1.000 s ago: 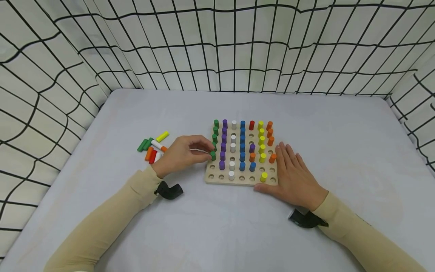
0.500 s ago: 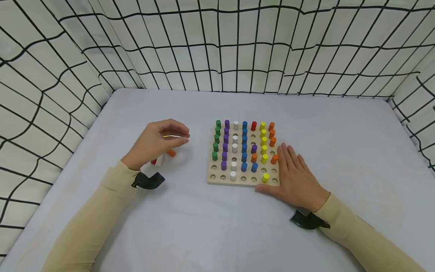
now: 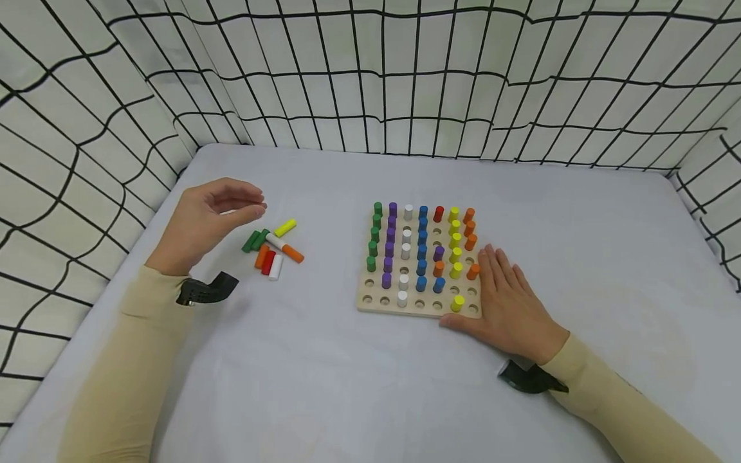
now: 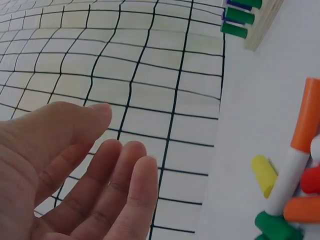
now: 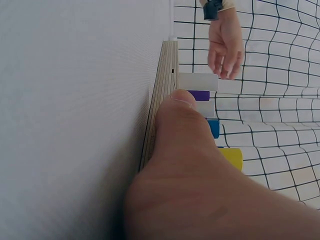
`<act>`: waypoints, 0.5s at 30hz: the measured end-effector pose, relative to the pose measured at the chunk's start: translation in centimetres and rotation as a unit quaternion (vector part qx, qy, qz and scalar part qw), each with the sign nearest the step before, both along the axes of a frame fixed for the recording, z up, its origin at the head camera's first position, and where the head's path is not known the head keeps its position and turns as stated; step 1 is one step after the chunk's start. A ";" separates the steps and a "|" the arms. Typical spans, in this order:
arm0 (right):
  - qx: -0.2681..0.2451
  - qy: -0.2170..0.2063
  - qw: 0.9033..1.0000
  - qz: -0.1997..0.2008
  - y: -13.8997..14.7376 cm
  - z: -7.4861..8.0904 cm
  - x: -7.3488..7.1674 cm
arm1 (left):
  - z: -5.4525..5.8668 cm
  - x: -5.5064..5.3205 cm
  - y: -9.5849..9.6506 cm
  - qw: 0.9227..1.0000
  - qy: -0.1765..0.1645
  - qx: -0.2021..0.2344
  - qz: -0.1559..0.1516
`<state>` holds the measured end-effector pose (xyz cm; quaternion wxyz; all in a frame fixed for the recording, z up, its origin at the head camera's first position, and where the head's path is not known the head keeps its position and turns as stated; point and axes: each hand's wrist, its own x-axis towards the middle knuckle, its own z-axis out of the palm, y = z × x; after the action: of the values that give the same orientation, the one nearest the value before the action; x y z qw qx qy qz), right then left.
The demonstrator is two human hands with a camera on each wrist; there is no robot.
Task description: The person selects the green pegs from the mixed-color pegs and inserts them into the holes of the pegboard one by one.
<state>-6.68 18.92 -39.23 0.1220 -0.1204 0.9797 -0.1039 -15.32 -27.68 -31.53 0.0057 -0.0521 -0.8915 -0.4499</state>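
My left hand [image 3: 211, 218] is held up beside the pile of loose pegs, with bent fingers and nothing in them. In the left wrist view a gap shows between thumb and fingertips. Close by lie a yellow peg [image 3: 285, 227], an orange peg [image 3: 292, 253], a red peg [image 3: 268, 262], and several others in green, white and orange. The wooden pegboard [image 3: 399, 308] carries columns of coloured pegs, such as a green peg [image 3: 371, 264] at its left. My right hand [image 3: 512, 305] lies flat against the board's right side, its thumb along the front edge.
White cloth [image 3: 324, 373] covers the table. Black netting [image 3: 399, 77] over pale walls encloses the back and sides. A black wrist camera [image 3: 207, 289] hangs under the left wrist, another wrist camera [image 3: 529, 377] under the right.
My left hand has left the pegboard's green column and moved left, past the loose pegs, which are in plain view again. My right hand stays at the board.
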 end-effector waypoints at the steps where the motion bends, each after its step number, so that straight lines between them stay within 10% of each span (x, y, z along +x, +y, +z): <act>1: 0.000 0.000 1.000 0.000 0.0 0.0 0.0 | -0.2 -0.2 -0.4 1.000 -0.010 -0.006 0.004; 15: 0.002 -0.006 1.000 0.003 0.0 0.1 0.0 | -2.8 -2.0 -3.9 0.982 -0.143 -0.120 0.006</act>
<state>-6.66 18.88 -39.18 0.1280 -0.1226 0.9789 -0.1019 -17.29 -31.57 -34.28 -0.1257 0.0175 -0.9308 -0.3429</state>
